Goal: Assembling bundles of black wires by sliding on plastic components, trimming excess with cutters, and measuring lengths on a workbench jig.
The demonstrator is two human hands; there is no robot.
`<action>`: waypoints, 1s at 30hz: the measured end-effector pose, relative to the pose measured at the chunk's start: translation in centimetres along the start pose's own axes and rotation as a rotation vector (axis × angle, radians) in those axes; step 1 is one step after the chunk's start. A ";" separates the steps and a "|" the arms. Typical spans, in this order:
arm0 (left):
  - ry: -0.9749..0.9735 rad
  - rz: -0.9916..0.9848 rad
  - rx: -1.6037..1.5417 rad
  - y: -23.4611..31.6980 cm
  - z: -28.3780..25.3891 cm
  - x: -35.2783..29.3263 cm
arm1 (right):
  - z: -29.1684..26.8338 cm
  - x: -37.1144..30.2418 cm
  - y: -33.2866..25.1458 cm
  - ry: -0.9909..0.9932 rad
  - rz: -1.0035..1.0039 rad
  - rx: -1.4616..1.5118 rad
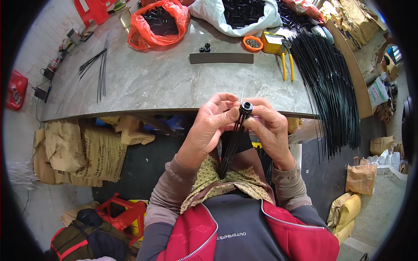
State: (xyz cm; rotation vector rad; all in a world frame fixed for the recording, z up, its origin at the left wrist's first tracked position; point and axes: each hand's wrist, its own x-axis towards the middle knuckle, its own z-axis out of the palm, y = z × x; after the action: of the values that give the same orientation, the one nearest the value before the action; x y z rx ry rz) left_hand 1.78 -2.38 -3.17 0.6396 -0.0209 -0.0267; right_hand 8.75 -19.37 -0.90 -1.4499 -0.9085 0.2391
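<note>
Just off the table's near edge, both my hands close around the top of a slim bundle of black ribs (pixel 234 145), which looks like a folded umbrella frame. A round black hub (pixel 246 106) with a hole in its middle caps it; the lower end rests in my lap, tilted toward me. My left hand (pixel 208 126) presses thumb and fingers against the hub's left side. On the other side, my right hand (pixel 271 126) pinches the ribs just below the hub. A thin light wire (pixel 242 95) sticks up between the fingertips; which hand holds it I cannot tell.
On the grey table (pixel 152 78) lie a dark flat strip (pixel 221 58), yellow-handled pliers (pixel 287 61), an orange dish of small metal parts (pixel 252 43) and loose black rods (pixel 103 65). A large sheaf of black rods (pixel 326 87) overhangs the right edge. A red bag (pixel 136 32) stands behind.
</note>
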 end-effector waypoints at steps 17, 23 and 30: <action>0.309 0.445 0.588 3.3 3.8 -3.6 | 4.6 -0.9 1.2 -0.013 0.081 0.241; 0.082 0.240 0.305 4.9 1.5 -3.8 | 7.1 -2.0 2.5 -0.170 0.310 0.850; 0.384 0.416 0.586 3.6 3.7 -4.7 | 9.9 -2.2 2.9 0.091 0.309 0.825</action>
State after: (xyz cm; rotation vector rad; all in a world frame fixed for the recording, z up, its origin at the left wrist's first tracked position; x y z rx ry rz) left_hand -3.00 -1.56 1.90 1.2057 0.2166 0.5204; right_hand 1.89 -12.99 -5.74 -0.8053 -0.4121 0.6835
